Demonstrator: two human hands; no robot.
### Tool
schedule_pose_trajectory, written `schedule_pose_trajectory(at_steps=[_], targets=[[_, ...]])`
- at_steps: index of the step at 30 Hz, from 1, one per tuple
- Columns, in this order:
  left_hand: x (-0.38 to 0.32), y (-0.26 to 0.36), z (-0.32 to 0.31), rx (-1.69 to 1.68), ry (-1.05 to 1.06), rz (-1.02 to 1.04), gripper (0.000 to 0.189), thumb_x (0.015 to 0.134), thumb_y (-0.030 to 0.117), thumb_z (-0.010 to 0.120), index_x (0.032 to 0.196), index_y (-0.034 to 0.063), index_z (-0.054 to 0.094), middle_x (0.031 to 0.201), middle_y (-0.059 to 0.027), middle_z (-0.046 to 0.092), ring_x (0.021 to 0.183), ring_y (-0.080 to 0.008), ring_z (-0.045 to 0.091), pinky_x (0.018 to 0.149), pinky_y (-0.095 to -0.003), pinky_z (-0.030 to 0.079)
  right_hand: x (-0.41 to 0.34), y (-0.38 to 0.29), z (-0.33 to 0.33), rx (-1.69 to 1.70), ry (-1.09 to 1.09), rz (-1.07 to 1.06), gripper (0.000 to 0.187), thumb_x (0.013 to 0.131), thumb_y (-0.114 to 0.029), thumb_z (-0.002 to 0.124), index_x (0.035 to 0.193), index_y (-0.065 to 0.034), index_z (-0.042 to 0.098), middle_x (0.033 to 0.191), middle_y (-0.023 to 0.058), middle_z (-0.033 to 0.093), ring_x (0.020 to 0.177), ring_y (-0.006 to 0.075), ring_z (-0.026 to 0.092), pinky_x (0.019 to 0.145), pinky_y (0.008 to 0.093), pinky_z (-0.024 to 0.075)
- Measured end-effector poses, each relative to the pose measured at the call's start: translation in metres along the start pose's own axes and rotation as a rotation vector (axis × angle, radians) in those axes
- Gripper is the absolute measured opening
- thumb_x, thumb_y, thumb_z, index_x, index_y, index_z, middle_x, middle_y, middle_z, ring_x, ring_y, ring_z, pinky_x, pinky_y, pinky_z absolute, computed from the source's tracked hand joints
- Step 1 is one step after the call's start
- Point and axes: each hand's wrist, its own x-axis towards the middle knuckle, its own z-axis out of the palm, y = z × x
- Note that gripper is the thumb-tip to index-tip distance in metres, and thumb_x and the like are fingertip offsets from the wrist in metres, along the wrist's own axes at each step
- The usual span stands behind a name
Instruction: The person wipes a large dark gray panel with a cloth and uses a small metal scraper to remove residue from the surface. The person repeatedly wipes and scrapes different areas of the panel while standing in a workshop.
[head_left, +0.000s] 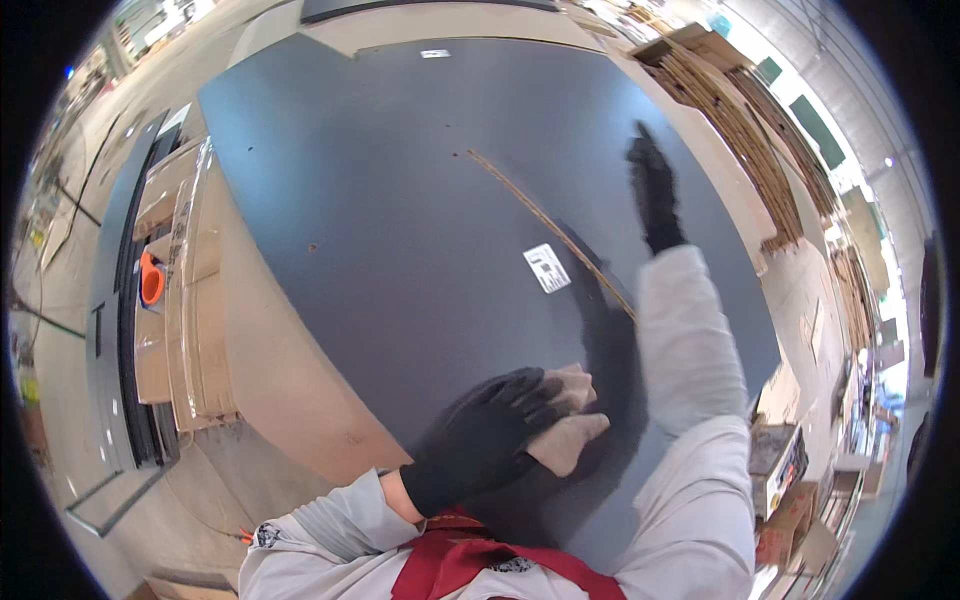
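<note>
A large dark grey panel (420, 225) lies flat in front of me. My left hand (487, 427), in a black glove, grips a crumpled beige cloth (559, 446) at the panel's near side. Farther out, my right hand (654, 187) reaches over the panel's right side, also black-gloved. It is blurred and seen edge-on, so its grip is unclear. A narrow light-brown line (551, 225) crosses the surface diagonally and disappears beneath my right forearm; whether it is a strip or a groove is unclear. Beside it sits a white printed label (547, 268).
Beneath the panel, cardboard (300, 390) sticks out on the left. A tape dispenser with an orange core (152, 286) rests by taped cartons (199, 315). Stacked brown sheets (731, 142) stand at right. A second small label (435, 53) is near the far edge.
</note>
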Motion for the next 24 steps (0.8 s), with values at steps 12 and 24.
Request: schedule_pose_trajectory(at_steps=[12, 24], targets=[[0.021, 0.038, 0.012, 0.296, -0.06, 0.101, 0.05, 0.079, 0.009, 0.067, 0.128, 0.0051, 0.057, 0.13, -0.0155, 0.057, 0.124, -0.035, 0.052, 0.106, -0.0446, 0.039, -0.208, -0.156, -0.484, -1.334, 0.951, 0.022, 0.04, 0.101, -0.013, 0.042, 0.14, 0.0, 0.044, 0.13, 0.0158, 0.055, 0.114, 0.0233, 0.055, 0.099, 0.0381, 0.0417], [0.034, -0.057, -0.006, 0.11, 0.059, -0.201, 0.045, 0.095, 0.019, 0.052, 0.138, 0.0037, 0.047, 0.137, -0.0169, 0.05, 0.126, -0.0344, 0.049, 0.107, -0.0393, 0.036, -0.632, -0.063, -0.568, 0.418, 0.437, 1.452, 0.031, 0.095, -0.027, 0.05, 0.112, -0.0028, 0.06, 0.09, 0.0093, 0.066, 0.071, 0.0223, 0.065, 0.063, 0.0337, 0.0556]])
